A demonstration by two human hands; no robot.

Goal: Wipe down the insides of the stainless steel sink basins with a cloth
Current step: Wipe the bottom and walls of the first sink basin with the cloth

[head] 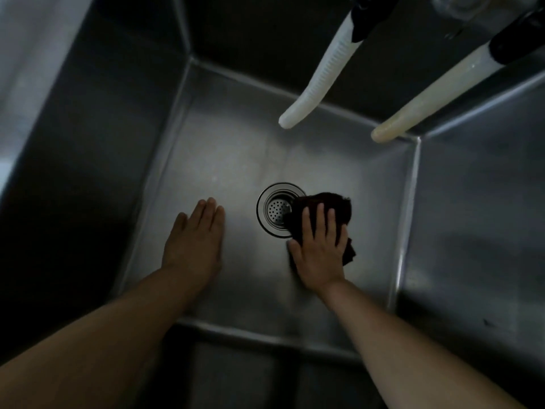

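At the bottom of the basin (pixel 224 149), in the head view, the right hand (pixel 320 249) presses a dark cloth (pixel 321 202) flat against the steel, fingers spread and nearly straight over it. The cloth lies just beside the drain (pixel 275 209), its left edge overlapping the drain's rim. The left hand (pixel 196 240) lies open, fingers straight and together, palm down on the bare floor left of the drain, holding nothing; it looks like a brace for the lean into the deep basin.

The step in hand appears to be wiping the floor around the drain. To do it well, the palm should keep even weight on the cloth so the whole pad stays in contact, not just the fingertips. Strokes likely work best in overlapping passes from the walls inward, ending at the drain, so loosened dirt is drawn there. The rim of the drain needs a circling pass, since the raised ring can trap grime. The corner seams where floor meets walls want a fingertip pushed into the fold of cloth.

Two pale hoses (pixel 317 75) hang from above at the far wall, clear of both hands; the cloth should pass beneath them without snagging. The walls look dim, so how clean they are cannot be told.
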